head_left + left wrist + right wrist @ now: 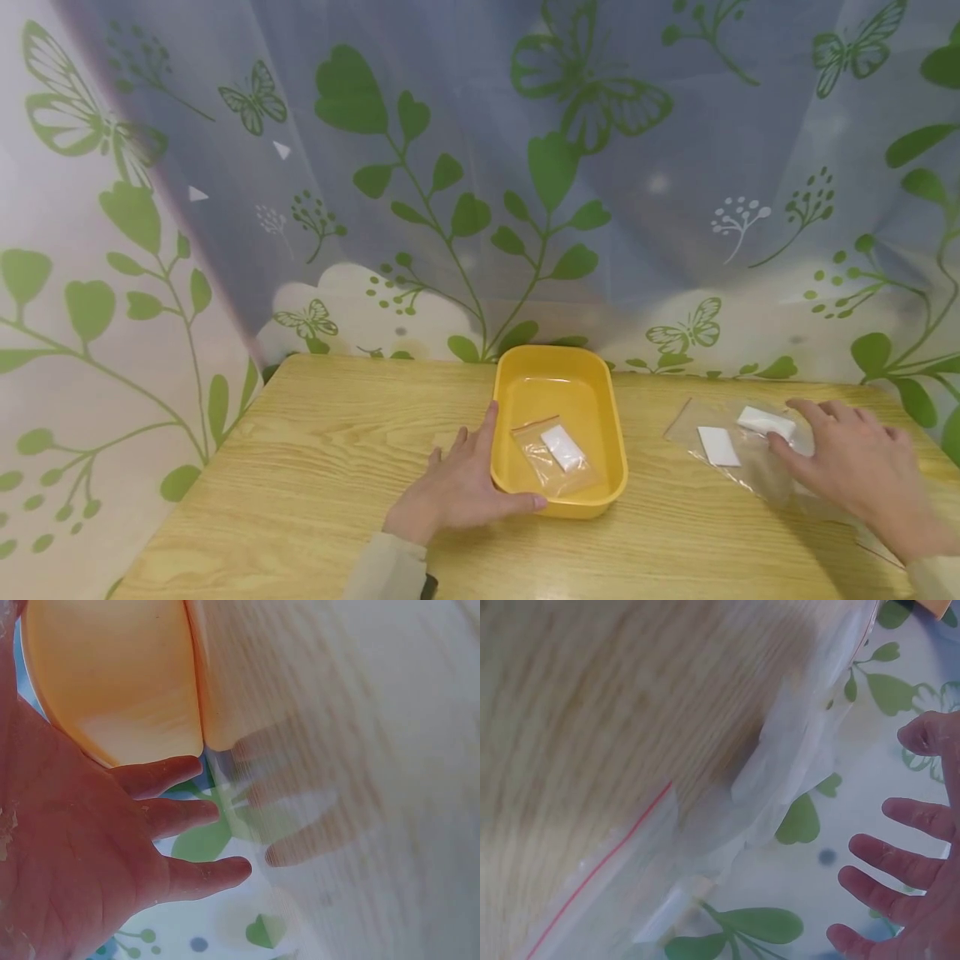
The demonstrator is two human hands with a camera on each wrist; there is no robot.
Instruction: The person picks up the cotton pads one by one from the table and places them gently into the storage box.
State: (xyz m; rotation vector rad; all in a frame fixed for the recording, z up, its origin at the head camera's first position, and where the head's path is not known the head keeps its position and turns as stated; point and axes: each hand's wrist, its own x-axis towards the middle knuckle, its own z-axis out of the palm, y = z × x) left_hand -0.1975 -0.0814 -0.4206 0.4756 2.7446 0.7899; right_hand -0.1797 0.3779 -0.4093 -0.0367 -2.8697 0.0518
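Note:
A yellow plastic bin [558, 396] stands near the table's back edge. Inside it lies a clear zip bag [536, 458] with a white rectangular piece [561, 447]. My left hand [453, 492] rests against the bin's left side and front corner, thumb along the front and fingers straight. In the left wrist view, its fingers spread beside the bin [112, 675]. My right hand [862, 462] hovers with spread fingers over clear zip bags [750, 479] at the right. Two white rectangular pieces [718, 447] show in them. The right wrist view shows a bag's red zip line [607, 855] and nothing in the hand.
The wood-grain table [337, 433] extends to the left of the bin. Another bag edge with a dark red line [877, 546] lies below the right wrist. A curtain [450, 167] printed with green leaves and butterflies hangs behind the table and along its left side.

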